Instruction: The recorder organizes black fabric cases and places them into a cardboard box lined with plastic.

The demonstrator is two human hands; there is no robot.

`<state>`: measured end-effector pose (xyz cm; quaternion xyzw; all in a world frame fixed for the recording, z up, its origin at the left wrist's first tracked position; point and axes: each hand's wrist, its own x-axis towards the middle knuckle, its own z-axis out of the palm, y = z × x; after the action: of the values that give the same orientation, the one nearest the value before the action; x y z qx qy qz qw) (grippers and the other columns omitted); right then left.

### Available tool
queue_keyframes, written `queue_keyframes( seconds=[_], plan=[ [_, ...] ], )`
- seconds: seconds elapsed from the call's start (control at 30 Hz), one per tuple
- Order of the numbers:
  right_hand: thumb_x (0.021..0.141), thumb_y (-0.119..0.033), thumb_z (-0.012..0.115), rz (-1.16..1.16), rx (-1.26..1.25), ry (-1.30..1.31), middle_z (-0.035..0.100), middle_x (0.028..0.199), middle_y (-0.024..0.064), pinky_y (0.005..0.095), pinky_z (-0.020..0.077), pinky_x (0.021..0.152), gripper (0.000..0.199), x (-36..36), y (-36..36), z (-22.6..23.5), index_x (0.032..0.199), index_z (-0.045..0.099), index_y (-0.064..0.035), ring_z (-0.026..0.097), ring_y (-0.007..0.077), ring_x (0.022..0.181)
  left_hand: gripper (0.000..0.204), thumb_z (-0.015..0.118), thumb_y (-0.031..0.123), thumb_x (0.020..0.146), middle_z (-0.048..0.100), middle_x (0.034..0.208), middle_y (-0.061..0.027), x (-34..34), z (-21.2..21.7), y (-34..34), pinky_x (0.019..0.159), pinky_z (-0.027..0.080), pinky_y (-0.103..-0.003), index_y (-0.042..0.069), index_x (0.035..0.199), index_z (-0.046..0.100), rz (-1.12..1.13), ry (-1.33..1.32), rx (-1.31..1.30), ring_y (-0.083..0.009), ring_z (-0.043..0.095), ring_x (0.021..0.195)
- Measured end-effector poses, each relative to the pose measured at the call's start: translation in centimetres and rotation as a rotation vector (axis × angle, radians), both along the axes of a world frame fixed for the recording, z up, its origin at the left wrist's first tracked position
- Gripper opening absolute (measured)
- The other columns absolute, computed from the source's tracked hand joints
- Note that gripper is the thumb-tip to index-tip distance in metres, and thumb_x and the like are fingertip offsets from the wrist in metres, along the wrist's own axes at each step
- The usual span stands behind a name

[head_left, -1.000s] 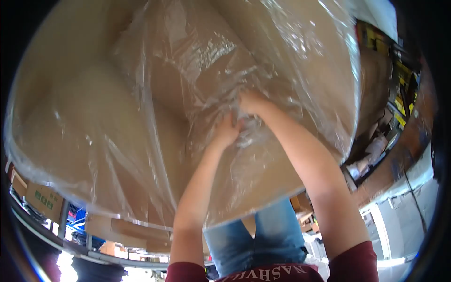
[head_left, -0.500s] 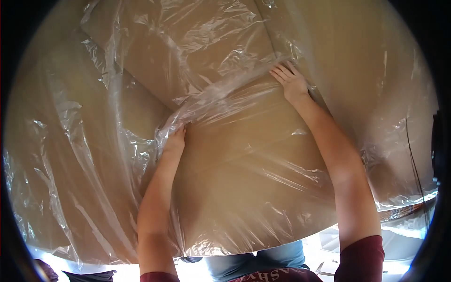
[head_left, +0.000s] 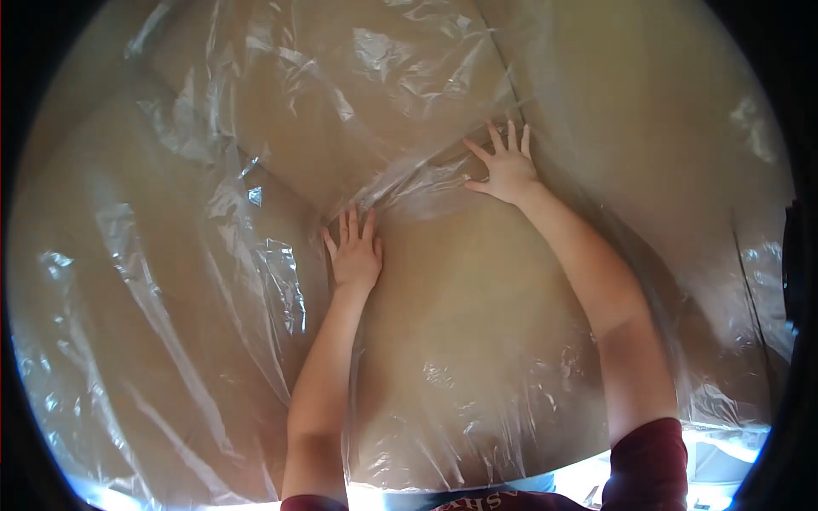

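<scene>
Nearest the camera, the lower hem of the clear, crinkled plastic sheet (head_left: 256,281) hangs loose over the bottom edge of the large tan, smooth-surfaced bulky object (head_left: 477,341) that fills the view. What the object is cannot be told.

Left hand (head_left: 354,255): open, fingers together, pressed flat on the film just beside a deep fold.

Right hand (head_left: 507,170): further up, open, fingers splayed, palm flat on the film where several creases meet. Nothing is gripped by either hand.

Risks, as judged:
- Film is thin and is loaded only by palm pressure; a sideways push at the gathered ridge between the hands could stretch or tear it.
- No pinch is held, so the sheet could slide and the folds on the left could bunch further.
- With the arms extended far up, balance against the object could be lost if it shifts.
</scene>
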<state>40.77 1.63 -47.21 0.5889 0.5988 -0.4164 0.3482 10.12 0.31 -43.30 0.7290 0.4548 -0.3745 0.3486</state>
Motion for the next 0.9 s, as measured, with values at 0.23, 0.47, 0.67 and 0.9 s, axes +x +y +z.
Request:
queue_keyframes(
  seconds=[0.23,0.47,0.67,0.9],
  plan=[
    [0.081,-0.063,0.050,-0.028,0.005,-0.054,0.012,0.153,0.0155,0.0600,0.0063,0.110,0.074,-1.2,-2.3,-1.8,0.145,0.030,-0.0296,0.009,0.0443,0.139,0.053,0.040,0.022,0.092,0.021,0.153,-0.0088,0.2,-5.6,-0.8,0.110,0.005,-0.062,0.024,0.144,0.029,0.079,0.112,-0.224,-0.0204,0.018,0.141],
    [0.086,-0.051,0.052,-0.092,-0.127,-0.071,0.029,0.148,0.0146,0.0557,0.0201,0.108,0.057,1.7,-0.3,-1.0,0.137,0.045,-0.0250,0.032,0.0363,0.132,0.043,0.045,0.019,0.092,0.038,0.143,-0.0126,2.3,-2.0,3.1,0.108,0.022,-0.049,0.017,0.135,0.045,0.526,-0.002,-0.406,-0.0252,0.039,0.130],
    [0.094,-0.027,0.050,-1.442,0.170,0.636,0.038,0.145,0.0062,0.0314,0.0331,0.103,0.049,4.8,8.4,2.1,0.140,0.039,-0.0170,0.046,0.0185,0.121,0.043,0.048,0.024,0.091,0.050,0.128,-0.0070,-2.7,0.8,7.4,0.097,0.035,-0.037,0.018,0.134,0.041,1.507,-0.459,0.265,-0.0225,0.054,0.109],
    [0.093,-0.023,0.052,-1.315,0.444,0.588,0.035,0.147,0.0076,0.0302,0.0281,0.107,0.055,5.6,6.6,-5.6,0.143,0.033,-0.0098,0.034,0.0179,0.134,0.066,0.049,0.040,0.088,0.045,0.134,-0.0102,-1.9,-4.3,11.0,0.098,0.030,-0.055,0.029,0.145,0.017,1.879,-0.079,-0.046,-0.0296,0.045,0.119]
  ],
)
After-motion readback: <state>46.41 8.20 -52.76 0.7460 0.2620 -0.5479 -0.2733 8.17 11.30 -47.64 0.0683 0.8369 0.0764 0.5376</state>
